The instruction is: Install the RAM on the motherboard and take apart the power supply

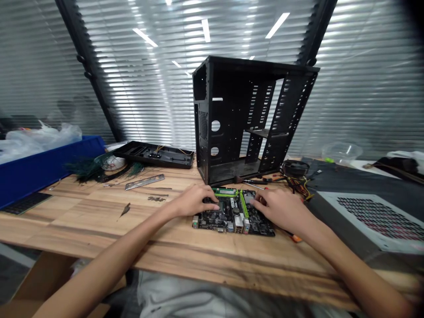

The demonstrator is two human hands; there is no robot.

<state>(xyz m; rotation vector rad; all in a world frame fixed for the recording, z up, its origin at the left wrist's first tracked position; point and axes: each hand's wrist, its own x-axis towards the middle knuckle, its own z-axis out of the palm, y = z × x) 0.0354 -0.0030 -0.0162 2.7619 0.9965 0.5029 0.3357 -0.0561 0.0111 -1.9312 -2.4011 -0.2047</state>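
A black motherboard [221, 217] with lime-green slots lies flat on the wooden table, its metal ports facing me. My left hand [195, 201] rests at its left side, thumb and fingers apart over the board. On the other side, my right hand [281, 208] has its fingertips drawn together at a small silver heatsink [248, 198]. Whatever those fingertips pinch, if anything, is too small to make out. A green memory stick [227, 191] sits along the board's far edge.
Behind the board stands an open black computer case [228, 106]. A black front panel [159, 157], a metal strip [145, 181] and a blue bin [49, 163] are on the left. Rightward lie a fan [296, 167], a screwdriver [255, 184] and a grey power supply [374, 221].
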